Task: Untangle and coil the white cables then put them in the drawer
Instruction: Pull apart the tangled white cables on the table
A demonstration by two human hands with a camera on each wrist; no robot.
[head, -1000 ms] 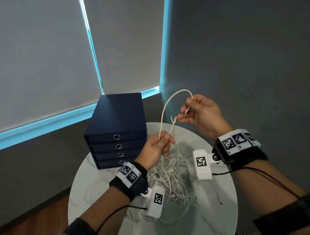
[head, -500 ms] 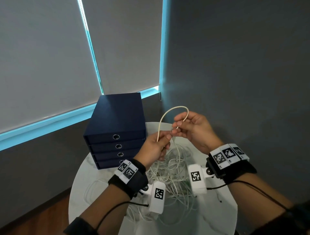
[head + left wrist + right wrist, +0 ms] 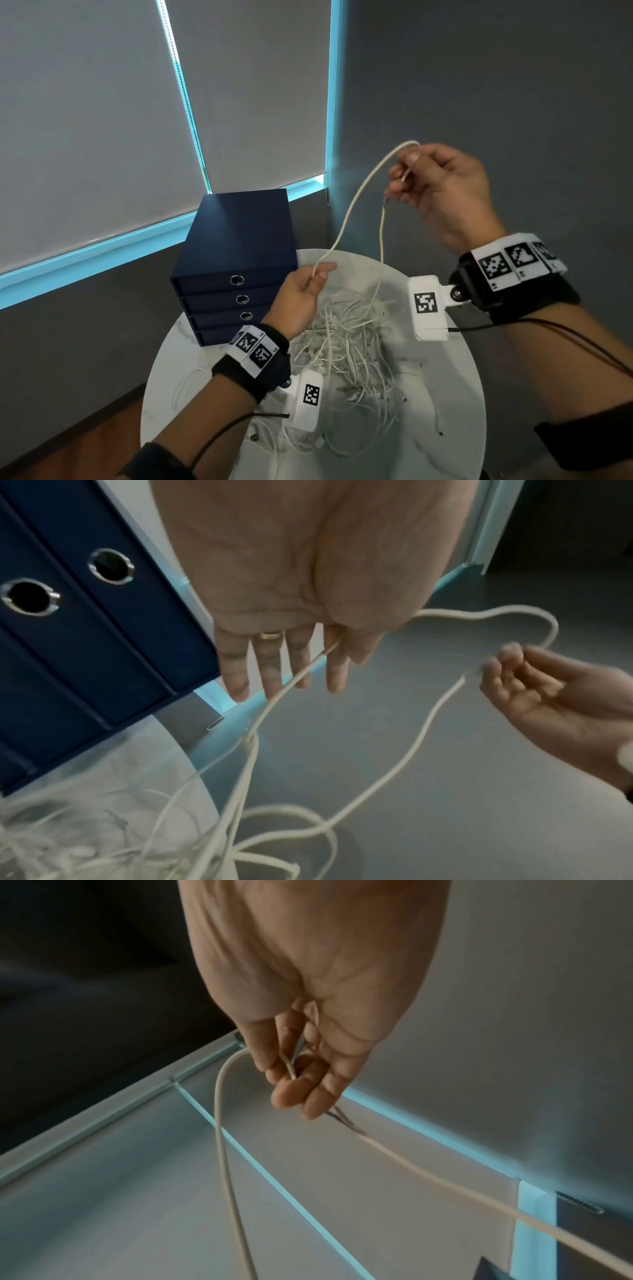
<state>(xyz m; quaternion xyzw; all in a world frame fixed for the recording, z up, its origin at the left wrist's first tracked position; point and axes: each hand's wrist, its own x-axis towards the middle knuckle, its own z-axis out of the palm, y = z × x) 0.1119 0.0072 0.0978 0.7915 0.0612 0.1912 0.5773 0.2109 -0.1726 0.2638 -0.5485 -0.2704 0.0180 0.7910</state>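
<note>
A single white cable [image 3: 352, 205] runs taut between my two hands above the table. My left hand [image 3: 320, 274] pinches it low, between thumb and forefinger, just over the tangled pile of white cables [image 3: 349, 346]. In the left wrist view the other fingers [image 3: 270, 666] lie straight beside the cable [image 3: 294, 680]. My right hand [image 3: 406, 168] is raised high at the right, its fingers curled round a folded end of the cable [image 3: 221, 1123]; a second strand hangs from it down into the pile. The navy drawer unit [image 3: 239, 233] stands behind the pile, all drawers closed.
The round white marble table [image 3: 445, 394] holds the pile and the drawer unit [image 3: 85, 642]. A grey wall stands close on the right, and window blinds with a bead chain [image 3: 191, 113] hang behind. Wooden floor shows at the lower left.
My right hand has risen up and to the right, drawing a longer stretch of cable out of the pile. The left hand stayed low near the pile, still pinching the cable.
</note>
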